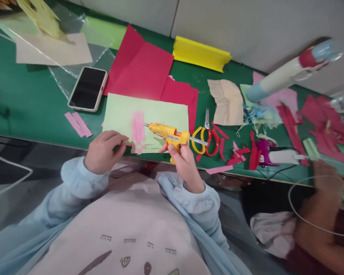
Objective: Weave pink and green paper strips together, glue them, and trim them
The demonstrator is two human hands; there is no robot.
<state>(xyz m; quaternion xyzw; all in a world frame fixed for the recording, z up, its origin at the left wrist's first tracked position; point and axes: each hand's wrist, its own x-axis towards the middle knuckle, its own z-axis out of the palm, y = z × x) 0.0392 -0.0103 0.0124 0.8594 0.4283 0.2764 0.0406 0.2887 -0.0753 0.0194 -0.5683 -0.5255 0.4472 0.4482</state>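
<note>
My right hand (184, 160) is wrapped round the handle of a yellow glue gun (167, 131), its nozzle pointing left and a clear glue stick out of its back. Under the nozzle lies a pale green sheet (166, 107) with pink paper strips (137, 126) standing side by side on it. Thin green strips (151, 146) cross them near the sheet's lower edge. My left hand (107, 149) is at the sheet's lower left corner, thumb and fingertips pinched together by the end of a small strip; what they hold is too small to make out.
Yellow- and red-handled scissors (205, 137) lie right of the glue gun. A phone (88, 89), loose pink strips (78, 124) and red sheets (140, 65) lie left and behind. A bottle (286, 74), paper scraps (240, 154) and a purple glue gun (265, 153) are right, near another person's arm (318, 217).
</note>
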